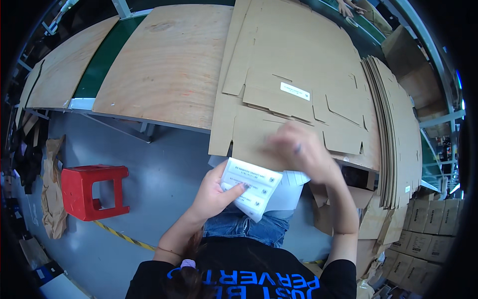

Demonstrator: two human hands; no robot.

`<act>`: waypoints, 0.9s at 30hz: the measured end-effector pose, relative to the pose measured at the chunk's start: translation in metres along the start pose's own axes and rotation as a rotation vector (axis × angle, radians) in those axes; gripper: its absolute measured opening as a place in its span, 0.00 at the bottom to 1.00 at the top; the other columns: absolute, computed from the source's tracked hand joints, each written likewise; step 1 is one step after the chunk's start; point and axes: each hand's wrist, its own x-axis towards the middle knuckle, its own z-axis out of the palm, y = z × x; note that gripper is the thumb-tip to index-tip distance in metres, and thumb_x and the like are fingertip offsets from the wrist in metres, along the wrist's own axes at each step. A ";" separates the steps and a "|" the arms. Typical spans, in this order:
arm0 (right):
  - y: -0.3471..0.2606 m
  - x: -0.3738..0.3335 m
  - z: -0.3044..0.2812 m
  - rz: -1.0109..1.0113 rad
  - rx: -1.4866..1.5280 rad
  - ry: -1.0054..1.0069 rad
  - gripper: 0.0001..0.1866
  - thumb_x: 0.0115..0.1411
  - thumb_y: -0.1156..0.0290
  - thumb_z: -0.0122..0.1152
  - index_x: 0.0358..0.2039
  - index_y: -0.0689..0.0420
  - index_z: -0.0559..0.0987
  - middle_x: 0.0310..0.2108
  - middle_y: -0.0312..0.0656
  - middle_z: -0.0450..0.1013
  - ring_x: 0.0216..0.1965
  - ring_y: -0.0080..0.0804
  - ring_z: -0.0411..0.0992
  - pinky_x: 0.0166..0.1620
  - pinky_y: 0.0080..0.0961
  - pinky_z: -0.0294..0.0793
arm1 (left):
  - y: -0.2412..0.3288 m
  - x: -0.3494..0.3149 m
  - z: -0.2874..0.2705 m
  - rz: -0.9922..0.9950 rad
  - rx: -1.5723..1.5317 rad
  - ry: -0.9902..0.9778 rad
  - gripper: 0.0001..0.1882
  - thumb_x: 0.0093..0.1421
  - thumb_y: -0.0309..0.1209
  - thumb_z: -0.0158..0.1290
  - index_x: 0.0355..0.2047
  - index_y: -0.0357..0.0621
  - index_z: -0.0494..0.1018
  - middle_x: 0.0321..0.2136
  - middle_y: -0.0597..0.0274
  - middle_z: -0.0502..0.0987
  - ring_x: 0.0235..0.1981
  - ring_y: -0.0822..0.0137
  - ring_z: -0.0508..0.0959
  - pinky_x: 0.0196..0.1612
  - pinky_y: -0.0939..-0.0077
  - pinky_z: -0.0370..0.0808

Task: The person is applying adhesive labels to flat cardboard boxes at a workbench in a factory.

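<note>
My left hand (211,195) grips a sheet of white labels (256,175), its thumb pressed across the printed face. The sheet hangs at the table's near edge, above my lap, with more white backing paper (285,193) trailing below it. Over the near part of a flat brown cardboard box blank (298,55) is my right hand (302,149). Motion smears its fingers, so whether they hold anything cannot be made out. One white label (295,91) sits on the cardboard, beyond my right hand.
More flattened cardboard (386,129) stands stacked on edge at the right. Wooden boards (169,65) cover the table to the left. A red plastic stool (94,192) is on the grey floor. Closed cartons (423,241) are piled at lower right. Another person's hands (348,7) show at the far edge.
</note>
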 end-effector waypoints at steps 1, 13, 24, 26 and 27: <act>-0.017 -0.008 0.006 0.013 -0.093 -0.086 0.17 0.58 0.60 0.49 0.37 0.61 0.78 0.31 0.43 0.68 0.31 0.35 0.67 0.37 0.30 0.67 | 0.002 0.001 0.003 0.011 0.008 0.048 0.12 0.53 0.21 0.54 0.38 0.30 0.69 0.31 0.50 0.79 0.30 0.64 0.80 0.32 0.79 0.77; -0.048 -0.045 0.029 0.223 -0.107 0.312 0.08 0.45 0.82 0.64 0.28 0.60 0.78 0.29 0.39 0.72 0.29 0.28 0.69 0.32 0.19 0.68 | 0.005 0.009 0.022 -0.147 0.097 0.110 0.12 0.52 0.23 0.57 0.36 0.29 0.71 0.29 0.50 0.79 0.28 0.66 0.80 0.31 0.81 0.76; 0.013 -0.035 -0.022 0.255 -0.037 0.424 0.03 0.53 0.78 0.56 0.26 0.63 0.77 0.35 0.40 0.68 0.32 0.25 0.64 0.33 0.16 0.62 | -0.027 -0.015 0.008 -0.113 0.013 -0.024 0.16 0.48 0.16 0.58 0.38 0.30 0.69 0.33 0.48 0.79 0.31 0.60 0.81 0.34 0.75 0.80; 0.022 -0.028 -0.030 0.342 -0.078 0.355 0.04 0.54 0.78 0.56 0.27 0.64 0.78 0.33 0.41 0.68 0.31 0.27 0.65 0.32 0.18 0.65 | -0.031 -0.017 0.002 -0.102 0.003 0.013 0.15 0.49 0.18 0.58 0.37 0.30 0.70 0.33 0.47 0.79 0.31 0.59 0.82 0.33 0.75 0.80; 0.023 -0.028 -0.032 0.422 -0.115 0.273 0.05 0.54 0.78 0.56 0.27 0.65 0.78 0.32 0.41 0.68 0.30 0.29 0.66 0.32 0.19 0.68 | -0.032 -0.016 0.000 -0.097 -0.002 0.031 0.14 0.50 0.19 0.59 0.37 0.30 0.70 0.33 0.47 0.79 0.31 0.59 0.82 0.33 0.75 0.80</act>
